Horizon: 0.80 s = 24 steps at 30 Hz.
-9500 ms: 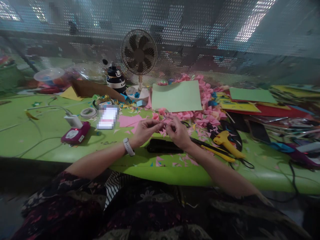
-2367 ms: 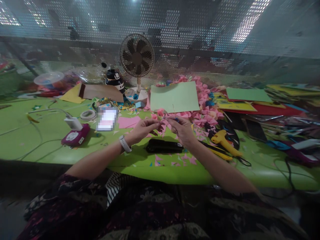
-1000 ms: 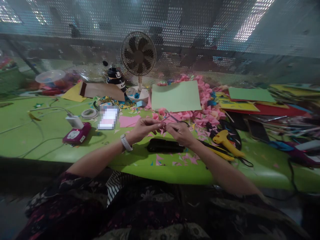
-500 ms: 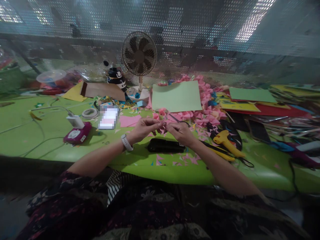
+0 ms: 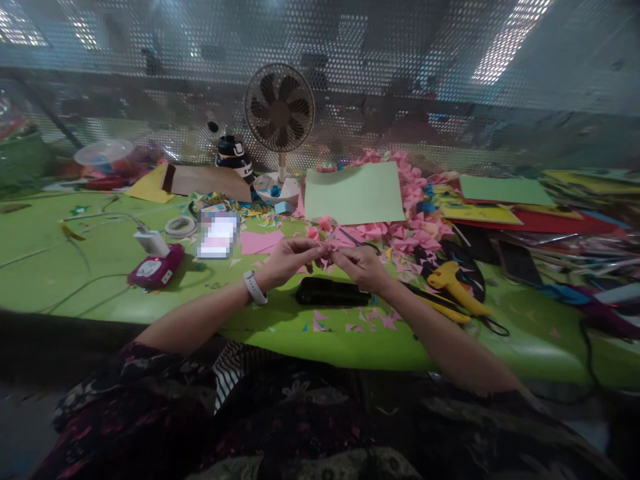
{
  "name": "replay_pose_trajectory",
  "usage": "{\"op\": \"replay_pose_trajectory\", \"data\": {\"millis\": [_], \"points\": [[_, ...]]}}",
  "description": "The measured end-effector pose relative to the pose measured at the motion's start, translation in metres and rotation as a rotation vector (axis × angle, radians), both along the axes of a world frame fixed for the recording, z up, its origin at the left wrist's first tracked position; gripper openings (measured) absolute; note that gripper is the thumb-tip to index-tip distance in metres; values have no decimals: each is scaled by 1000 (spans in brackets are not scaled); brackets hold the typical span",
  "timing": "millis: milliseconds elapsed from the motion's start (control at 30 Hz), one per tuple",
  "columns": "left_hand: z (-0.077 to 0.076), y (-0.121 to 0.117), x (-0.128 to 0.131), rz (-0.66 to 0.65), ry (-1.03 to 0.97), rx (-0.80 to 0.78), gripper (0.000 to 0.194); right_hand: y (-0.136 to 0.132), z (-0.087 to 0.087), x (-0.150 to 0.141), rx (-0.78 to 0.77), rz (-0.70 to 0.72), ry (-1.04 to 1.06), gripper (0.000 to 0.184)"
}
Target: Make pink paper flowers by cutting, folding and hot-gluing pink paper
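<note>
My left hand point(image 5: 293, 259) and my right hand point(image 5: 361, 265) meet above the table, fingertips nearly touching. Both are closed in a pinch on what looks like a small pink paper piece point(image 5: 327, 251), mostly hidden by the fingers. Just behind my right hand lie scissors point(image 5: 350, 235), their handle partly covered by it. Pink paper petals point(image 5: 387, 233) are heaped beyond the hands, with a pale green sheet point(image 5: 354, 193) lying over part of the heap. Flat pink paper point(image 5: 261, 241) rests behind my left wrist. A black case-like object point(image 5: 330, 292) lies below the hands.
On the left stand a phone point(image 5: 219, 235) with a lit screen, a tape roll point(image 5: 181, 227) and a purple power socket point(image 5: 156, 267) with cables. A fan point(image 5: 280, 110) stands behind. To the right are a yellow glue gun point(image 5: 457, 287), a dark phone point(image 5: 520, 262) and stacked coloured paper point(image 5: 505, 190).
Both hands stay in nearly the same place, with only slight finger movement around the small piece. Nothing else on the table has visibly moved.
</note>
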<state>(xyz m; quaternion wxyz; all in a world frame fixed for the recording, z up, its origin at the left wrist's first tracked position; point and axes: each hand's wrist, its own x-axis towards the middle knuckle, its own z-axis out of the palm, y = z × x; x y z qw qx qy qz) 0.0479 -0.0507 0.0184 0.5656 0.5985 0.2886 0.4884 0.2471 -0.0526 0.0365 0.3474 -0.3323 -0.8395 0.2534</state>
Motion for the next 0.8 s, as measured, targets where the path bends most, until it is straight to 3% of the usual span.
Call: {"op": "replay_pose_trajectory", "data": {"millis": [167,500,800], "points": [[-5,1,1,15,-10,6,30,0,1,0,36,6,-26,45],[4,-1,6,277,-127,42,37,-2,-14,-7,231,-161,-21,28],[3,0,6,230,-120,22,33,4,-15,-4,193,-32,51,23]]}}
